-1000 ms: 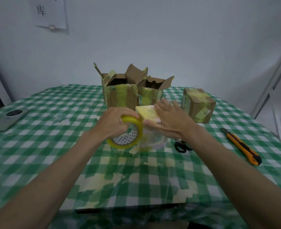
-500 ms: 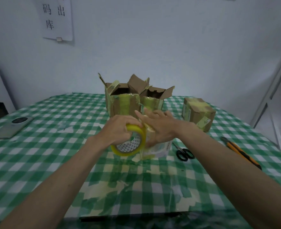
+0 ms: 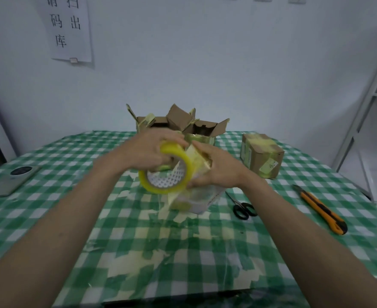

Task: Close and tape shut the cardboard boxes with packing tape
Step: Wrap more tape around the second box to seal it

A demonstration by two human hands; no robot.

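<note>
Both hands have lifted and tilted since a second ago; the left hand [image 3: 148, 150] grips the yellow roll of packing tape [image 3: 165, 168], now raised over the small pale tape-wrapped cardboard box [image 3: 195, 196] on the green checked tablecloth [image 3: 183, 252], while the right hand [image 3: 216, 168] clasps that box's upper corner, fingers curled. This suggests tape is being drawn over the top; black scissors [image 3: 242, 208] and an orange utility knife [image 3: 322, 210] lie right, a sealed brown box [image 3: 262, 157] farther, two open-flapped boxes [image 3: 178, 123] behind.
</note>
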